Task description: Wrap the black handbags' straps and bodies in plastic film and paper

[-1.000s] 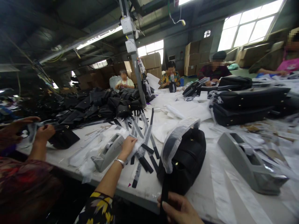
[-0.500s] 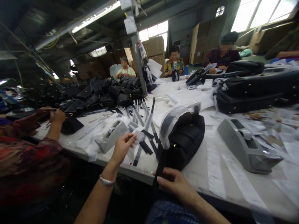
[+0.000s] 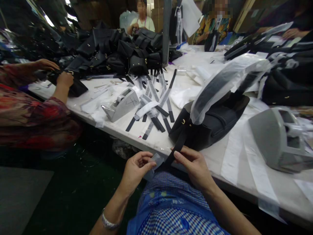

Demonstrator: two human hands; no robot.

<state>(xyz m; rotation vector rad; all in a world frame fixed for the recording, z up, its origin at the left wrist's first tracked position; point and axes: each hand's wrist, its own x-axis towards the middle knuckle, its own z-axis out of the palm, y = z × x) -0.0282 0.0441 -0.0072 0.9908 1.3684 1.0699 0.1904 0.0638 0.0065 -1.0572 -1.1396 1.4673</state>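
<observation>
My left hand pinches a small piece of clear plastic film between thumb and fingers, close beside the strap. My right hand is closed on a black strap that runs from the end of a black handbag down over the table's front edge. The bag sits on the table, its arched handle wrapped in translucent white film. Gold-coloured hardware shows on its near end. The strap's lower end lies against my blue checked apron and is partly hidden.
Grey tape dispensers stand left and right of the bag. Black strips, some film-wrapped, lie heaped between. White strips hang over the front edge. Black bags are piled behind. A co-worker's hand handles a bag at left.
My left hand has come down and right from over the table, bringing the film beside the strap. My right hand stays on the strap. The view has tilted downward.
</observation>
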